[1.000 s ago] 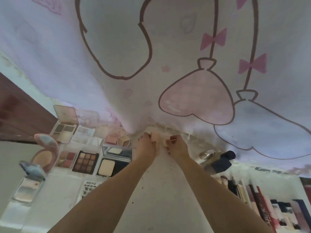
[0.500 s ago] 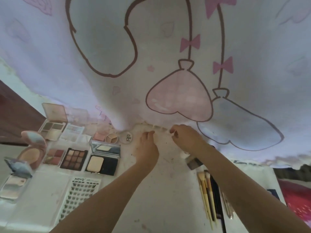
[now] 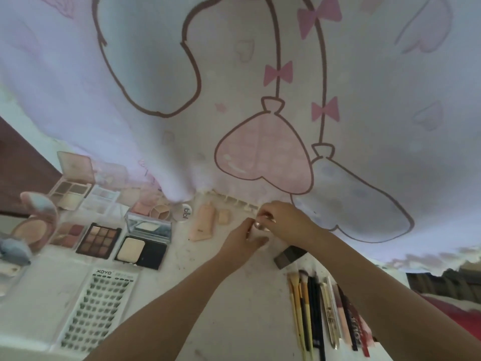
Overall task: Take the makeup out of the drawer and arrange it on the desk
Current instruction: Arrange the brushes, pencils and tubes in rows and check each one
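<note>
Item: a small shiny rose-gold makeup piece [image 3: 260, 225], held just above the counter [image 3: 234, 295] near the peach tube [image 3: 204, 224].
Fingers: right hand [image 3: 283, 221] pinches it; left hand [image 3: 243, 242] curls beneath, touching.
Handling: likely light, hard, slippery; grip its sides.
Axis: too small to tell.

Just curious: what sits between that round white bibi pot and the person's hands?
In the head view, a peach tube and a small beige square piece lie between the white pot and the hands.
</note>
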Available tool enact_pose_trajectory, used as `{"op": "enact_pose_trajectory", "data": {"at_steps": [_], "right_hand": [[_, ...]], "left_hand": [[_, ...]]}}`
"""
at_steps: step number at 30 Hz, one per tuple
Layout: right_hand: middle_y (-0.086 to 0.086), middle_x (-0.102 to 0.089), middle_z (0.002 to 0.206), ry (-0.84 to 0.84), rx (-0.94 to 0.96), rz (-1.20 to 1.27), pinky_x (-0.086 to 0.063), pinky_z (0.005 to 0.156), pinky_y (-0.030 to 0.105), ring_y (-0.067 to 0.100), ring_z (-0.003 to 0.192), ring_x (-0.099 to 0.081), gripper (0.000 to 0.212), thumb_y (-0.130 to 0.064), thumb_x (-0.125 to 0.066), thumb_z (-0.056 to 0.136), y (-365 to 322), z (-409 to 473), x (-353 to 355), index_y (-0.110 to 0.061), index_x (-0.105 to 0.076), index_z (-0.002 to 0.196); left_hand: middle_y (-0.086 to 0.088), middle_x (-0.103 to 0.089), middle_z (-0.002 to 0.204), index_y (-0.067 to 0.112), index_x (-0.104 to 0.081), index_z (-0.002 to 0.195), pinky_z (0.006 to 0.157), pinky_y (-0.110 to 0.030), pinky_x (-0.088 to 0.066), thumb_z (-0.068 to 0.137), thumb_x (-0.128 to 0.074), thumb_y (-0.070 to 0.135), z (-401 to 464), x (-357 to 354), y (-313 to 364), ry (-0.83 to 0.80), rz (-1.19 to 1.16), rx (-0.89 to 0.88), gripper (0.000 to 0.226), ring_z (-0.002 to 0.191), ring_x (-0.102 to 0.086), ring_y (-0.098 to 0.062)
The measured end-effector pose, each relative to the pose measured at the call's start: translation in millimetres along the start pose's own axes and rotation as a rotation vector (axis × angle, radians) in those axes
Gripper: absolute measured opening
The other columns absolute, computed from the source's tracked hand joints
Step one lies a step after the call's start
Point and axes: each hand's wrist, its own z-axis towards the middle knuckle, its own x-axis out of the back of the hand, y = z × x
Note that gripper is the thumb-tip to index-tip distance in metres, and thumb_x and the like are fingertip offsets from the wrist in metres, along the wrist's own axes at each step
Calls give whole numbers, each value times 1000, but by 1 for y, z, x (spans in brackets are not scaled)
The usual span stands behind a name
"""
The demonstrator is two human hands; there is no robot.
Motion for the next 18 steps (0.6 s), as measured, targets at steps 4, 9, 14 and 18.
{"op": "enact_pose_trajectory", "data": {"at_steps": [4,9,14,18], "right_hand": [[4,-60,75,-31,-199,5,-43,63,30,18,67,-56,57,-61,-24,94,-28,4,6,-15,-57,86],[1,-64,58,-101,-211,191,-41,46,19,12,49,-56,50,-49,-39,96,-55,2,0,-12,-59,68],[2,-67,64,-128,-199,366,-47,51,19,16,59,-61,41,-39,-42,98,-66,-9,-19,-11,-60,74],[1,-68,69,-142,-214,477,-47,48,15,7,52,-62,35,-34,-40,99,-69,-20,-25,-11,-61,82]], "left_hand": [[4,-57,93,17,-51,109,63,-24,-35,87,-62,32,-28,32,2,240,228,-165,29,82,-54,-16],[-7,-59,108,13,-54,116,77,-33,-42,88,-62,31,-58,60,-4,287,353,-191,35,99,-52,-25],[-4,-59,112,16,-52,122,80,-34,-44,91,-55,38,-79,74,-14,279,533,-260,39,104,-48,-23],[-1,-58,111,18,-51,123,77,-28,-39,91,-53,41,-88,85,-18,239,572,-293,40,103,-46,-20]]}}
